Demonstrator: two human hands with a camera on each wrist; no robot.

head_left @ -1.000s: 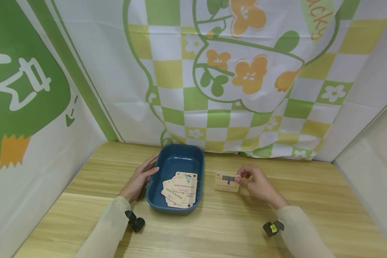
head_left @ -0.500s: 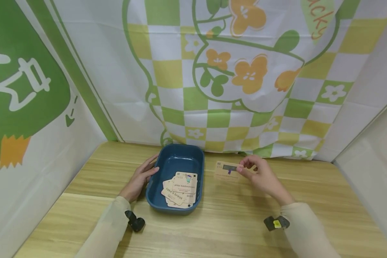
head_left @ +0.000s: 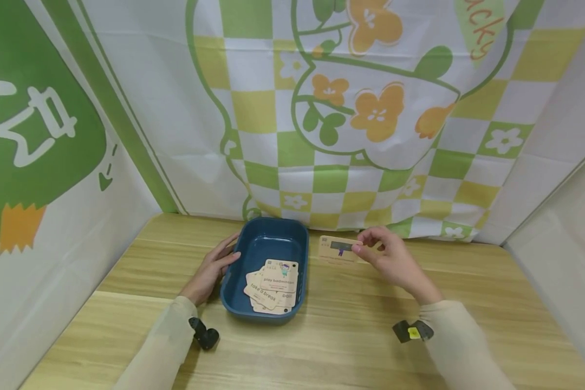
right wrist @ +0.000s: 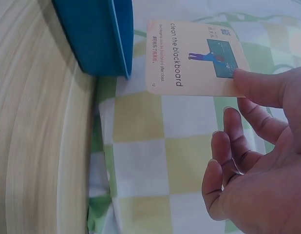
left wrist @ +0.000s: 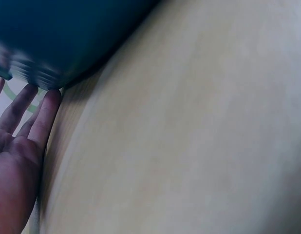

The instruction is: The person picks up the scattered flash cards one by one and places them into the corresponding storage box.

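Observation:
A blue rectangular box [head_left: 272, 248] stands on the wooden table with several cards [head_left: 279, 277] lying overlapped at its near end. The top one reads "play badminton", another "take a break". My left hand [head_left: 214, 268] touches the box's left side, thumb at the rim. In the left wrist view, straight fingers [left wrist: 46, 114] meet the outer wall. Between thumb and index finger, my right hand [head_left: 392, 262] pinches a card [right wrist: 189, 58] by its edge. It reads "clean the blackboard" and hangs above the table, right of the box and apart from it.
The wooden table [head_left: 351, 346] ends at a hanging checked cloth [head_left: 336, 179] behind the box. A green and white panel [head_left: 44, 135] rises at the left, and a pale wall [head_left: 565, 254] at the right.
My right hand has raised the card off the table and away from me, then slightly left toward the box. The left hand and the box have not moved.

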